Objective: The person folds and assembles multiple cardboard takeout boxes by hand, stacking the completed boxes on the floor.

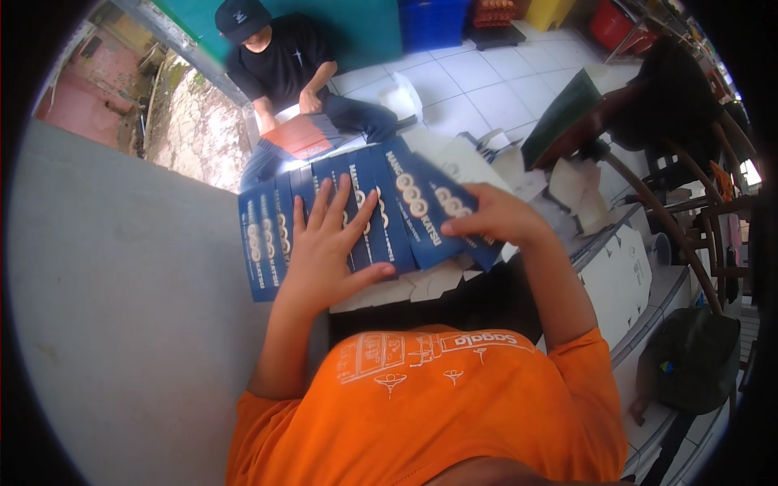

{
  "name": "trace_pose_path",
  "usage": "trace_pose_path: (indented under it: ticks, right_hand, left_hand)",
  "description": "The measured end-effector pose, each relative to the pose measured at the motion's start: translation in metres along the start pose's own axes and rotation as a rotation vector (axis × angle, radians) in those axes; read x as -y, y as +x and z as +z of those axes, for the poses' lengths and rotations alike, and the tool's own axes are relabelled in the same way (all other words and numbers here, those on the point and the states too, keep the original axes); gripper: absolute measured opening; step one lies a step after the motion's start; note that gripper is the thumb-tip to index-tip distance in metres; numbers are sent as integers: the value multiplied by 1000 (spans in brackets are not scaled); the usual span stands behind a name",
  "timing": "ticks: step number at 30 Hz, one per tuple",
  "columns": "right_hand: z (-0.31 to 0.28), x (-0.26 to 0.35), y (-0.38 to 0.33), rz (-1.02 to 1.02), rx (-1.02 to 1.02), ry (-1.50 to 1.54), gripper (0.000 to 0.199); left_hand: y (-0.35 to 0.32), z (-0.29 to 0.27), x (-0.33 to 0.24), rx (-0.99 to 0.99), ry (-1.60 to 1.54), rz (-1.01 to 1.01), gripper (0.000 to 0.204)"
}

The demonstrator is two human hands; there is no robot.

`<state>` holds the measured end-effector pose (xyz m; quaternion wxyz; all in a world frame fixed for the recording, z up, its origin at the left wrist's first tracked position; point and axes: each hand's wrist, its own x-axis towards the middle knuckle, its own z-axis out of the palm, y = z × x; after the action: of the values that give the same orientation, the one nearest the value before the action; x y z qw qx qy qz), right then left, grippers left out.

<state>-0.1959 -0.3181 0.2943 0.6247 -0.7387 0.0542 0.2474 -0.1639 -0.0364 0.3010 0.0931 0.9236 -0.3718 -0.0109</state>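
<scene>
About seven dark blue flat cartons (pixel 389 215) lie fanned out on the person's lap. The left hand (pixel 328 243) rests flat on them, fingers spread apart — the right hand (pixel 494 215) has its fingers clamped on the rightmost carton's edge.

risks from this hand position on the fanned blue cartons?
1. The flat blue cartons lie fanned and overlapping; the left hand presses only the middle, so the leftmost ones could slide apart.
2. The right hand grips just the rightmost carton's edge; pulling it may drag neighbours or bend it.
3. The fan overhangs the white carton stack underneath, so end pieces might tip off.
</scene>
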Motion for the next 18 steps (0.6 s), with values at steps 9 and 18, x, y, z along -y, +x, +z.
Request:
trace_pose_path:
  ticks: [9, 18]
  right_hand:
    - [12, -7, -9, -8, -144, -83, 55]
    - [21, -10, -13, -54, -212, -7, 47]
  left_hand:
    - [8, -8, 3, 7, -80, -50, 95]
    - [13, -3, -22, -47, -22, -13, 101]
